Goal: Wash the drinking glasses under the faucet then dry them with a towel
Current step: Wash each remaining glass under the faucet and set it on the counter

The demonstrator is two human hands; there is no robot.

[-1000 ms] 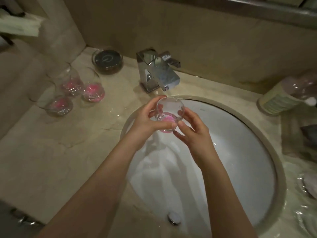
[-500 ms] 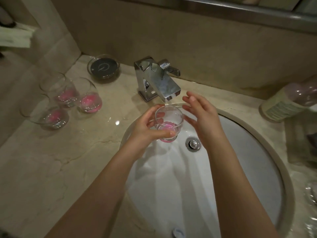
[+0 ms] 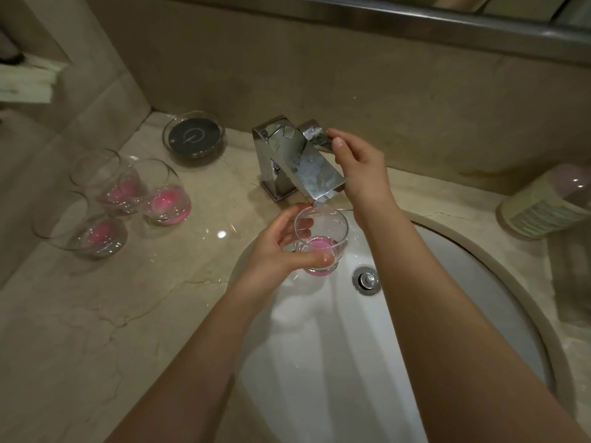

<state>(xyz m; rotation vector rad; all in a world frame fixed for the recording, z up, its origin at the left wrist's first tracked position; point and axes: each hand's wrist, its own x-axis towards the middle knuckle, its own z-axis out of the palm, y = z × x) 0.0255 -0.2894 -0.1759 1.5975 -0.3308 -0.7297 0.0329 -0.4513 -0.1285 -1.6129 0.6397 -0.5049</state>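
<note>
Dim beige marble counter, wall

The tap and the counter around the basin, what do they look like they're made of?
The tap looks like polished chromed metal: mirror-bright, with sharp reflections and water spots. The counter looks like glossy beige marble or a similar stone: thin dark veins and a bright light glint.

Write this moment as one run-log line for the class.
left hand: holds glass under faucet spout | right hand: on faucet handle | three glasses wait on counter

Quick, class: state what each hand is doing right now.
Left hand: holds the drinking glass.
Right hand: fingers on the faucet handle; grip cannot be told.
</note>
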